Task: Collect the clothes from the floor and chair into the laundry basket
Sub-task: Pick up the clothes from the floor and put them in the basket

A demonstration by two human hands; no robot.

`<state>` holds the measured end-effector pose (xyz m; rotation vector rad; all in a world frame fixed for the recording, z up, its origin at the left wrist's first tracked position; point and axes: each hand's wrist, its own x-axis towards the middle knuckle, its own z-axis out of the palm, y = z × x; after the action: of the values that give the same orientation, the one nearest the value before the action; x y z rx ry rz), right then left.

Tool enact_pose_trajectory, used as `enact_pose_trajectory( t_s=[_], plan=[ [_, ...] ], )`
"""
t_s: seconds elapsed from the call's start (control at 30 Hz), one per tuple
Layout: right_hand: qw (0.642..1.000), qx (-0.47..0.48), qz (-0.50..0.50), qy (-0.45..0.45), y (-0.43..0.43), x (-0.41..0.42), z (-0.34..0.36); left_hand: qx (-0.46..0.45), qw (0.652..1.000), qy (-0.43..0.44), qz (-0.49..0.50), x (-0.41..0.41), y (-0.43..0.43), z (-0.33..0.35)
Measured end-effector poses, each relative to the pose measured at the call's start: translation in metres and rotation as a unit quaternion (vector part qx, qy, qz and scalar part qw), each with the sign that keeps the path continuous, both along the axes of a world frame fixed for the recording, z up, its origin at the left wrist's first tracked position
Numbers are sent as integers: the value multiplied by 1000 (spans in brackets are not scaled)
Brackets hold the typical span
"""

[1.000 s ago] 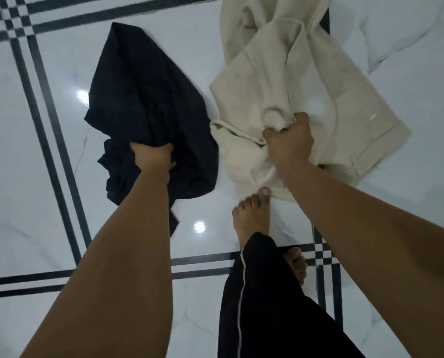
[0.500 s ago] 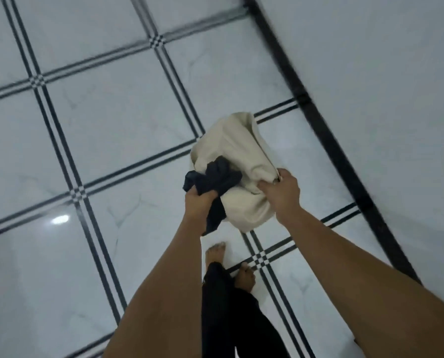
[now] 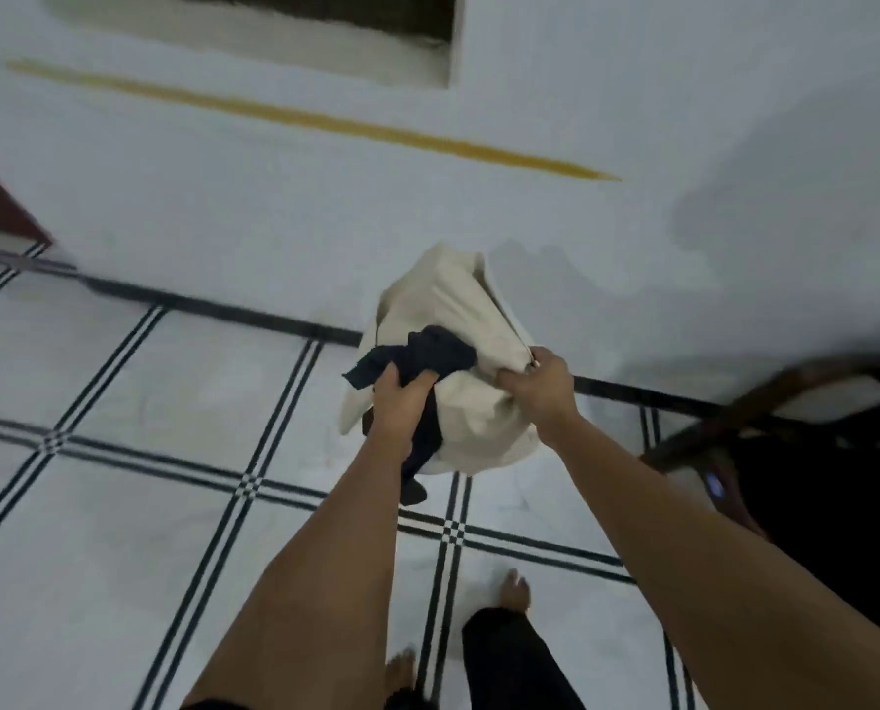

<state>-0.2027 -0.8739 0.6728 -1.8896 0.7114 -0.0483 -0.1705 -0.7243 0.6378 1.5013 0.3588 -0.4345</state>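
Note:
A bunched dark navy garment (image 3: 422, 358) hangs from my left hand (image 3: 396, 402), which grips it in a fist at the centre of the view. Right beside it, my right hand (image 3: 540, 384) is closed on a bundled cream garment (image 3: 458, 310). Both garments are lifted off the floor and pressed together in front of me. The dark cloth trails down past my left wrist. No laundry basket is in view.
White tiled floor (image 3: 120, 504) with black double lines runs to a white wall (image 3: 274, 197) with a yellow stripe. A dark wooden chair (image 3: 786, 417) with dark cloth on it stands at the right edge. My bare feet are at the bottom.
Both garments were lifted from the floor and bunched together in my hands. The view has swung toward the wall, and the chair has come into sight at the right.

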Motion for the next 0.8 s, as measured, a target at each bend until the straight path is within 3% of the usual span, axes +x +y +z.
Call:
enact_pose_trajectory(
  t_s=[0.13,0.37,0.4,0.5,0.6,0.8],
  plan=[
    [982,42,-178,-37,-56,-93,25,28,984,-45,-168,-44,-79,44],
    [916,51,-392,-66,-136,-269,39,50,912,-72,-400,-164,-208,66],
    [887,38,-454,-72,-156,-333,41,45,884,-76,-459,-219,-246,68],
    [859,28,-506,-69,-177,-408,40,35,852,-79,-517,-286,-290,66],
    [799,21,-598,-64,-204,-543,42,6,793,-75,-604,-419,-346,65],
    [697,22,-711,-83,-219,-740,44,-10,716,-34,-697,-622,-407,64]
  ],
)
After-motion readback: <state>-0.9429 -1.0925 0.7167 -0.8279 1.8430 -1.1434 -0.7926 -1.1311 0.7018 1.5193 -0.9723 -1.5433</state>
